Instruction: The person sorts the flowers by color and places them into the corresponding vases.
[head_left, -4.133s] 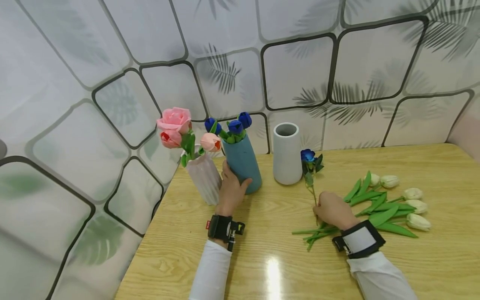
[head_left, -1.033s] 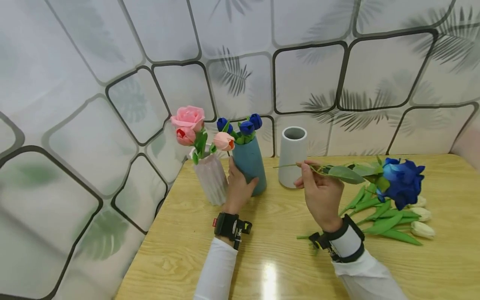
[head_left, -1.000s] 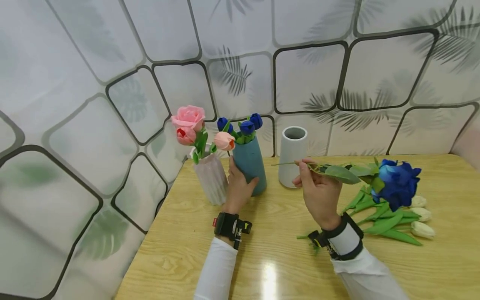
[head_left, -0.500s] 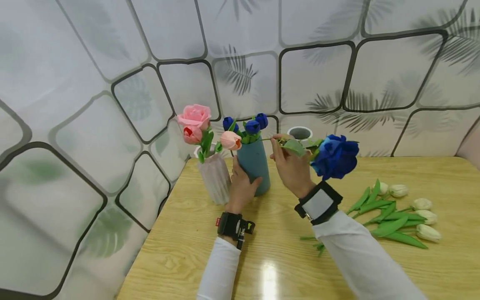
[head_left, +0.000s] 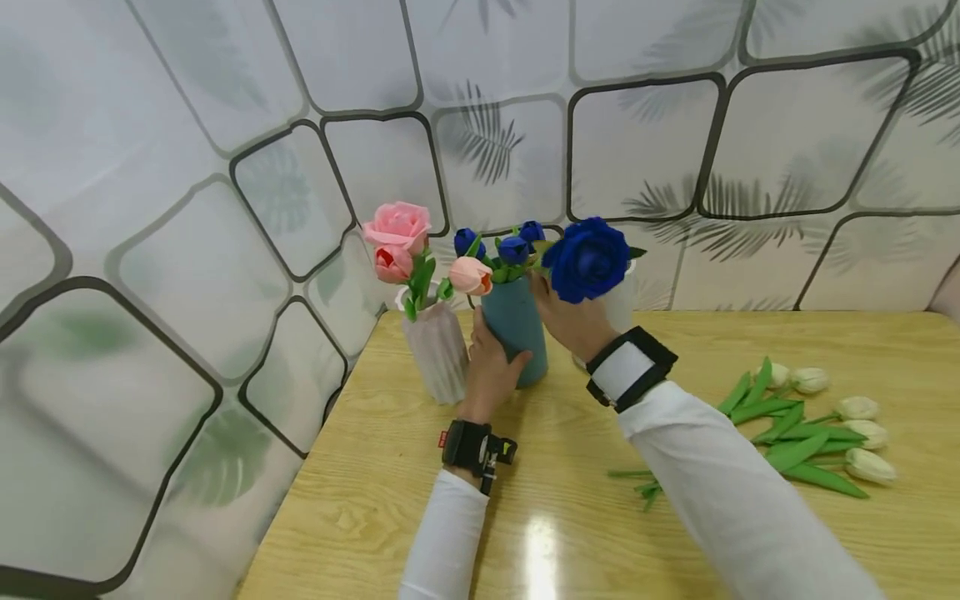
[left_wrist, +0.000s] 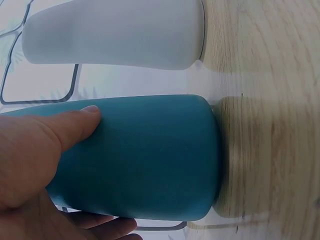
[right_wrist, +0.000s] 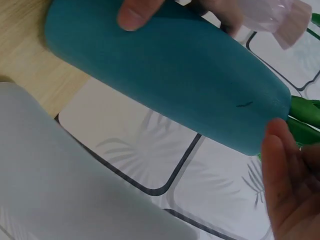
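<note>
My left hand [head_left: 491,371] grips the lower side of a teal vase [head_left: 517,325], its thumb [left_wrist: 80,122] along the wall in the left wrist view. Blue tulips [head_left: 513,249] stand in this vase. My right hand [head_left: 576,321] is at the vase's mouth, pinching the stem of a blue rose [head_left: 588,258]. The bloom faces the head camera and leans right; the stem is mostly hidden behind it and the hand. In the right wrist view, the fingers [right_wrist: 275,165] are beside the vase rim. Whether the stem's end is inside the vase, I cannot tell.
Left of the teal vase stands a pale ribbed vase [head_left: 437,350] with pink flowers [head_left: 397,229]. A white vase [head_left: 619,300] is partly hidden behind my right hand and the rose. White tulips [head_left: 866,465] lie on the wooden table [head_left: 360,517] at right.
My right hand picked up the blue rose from the table, then carried it left and up to the teal vase's mouth, turning the bloom toward the camera. My left hand keeps its grip.
</note>
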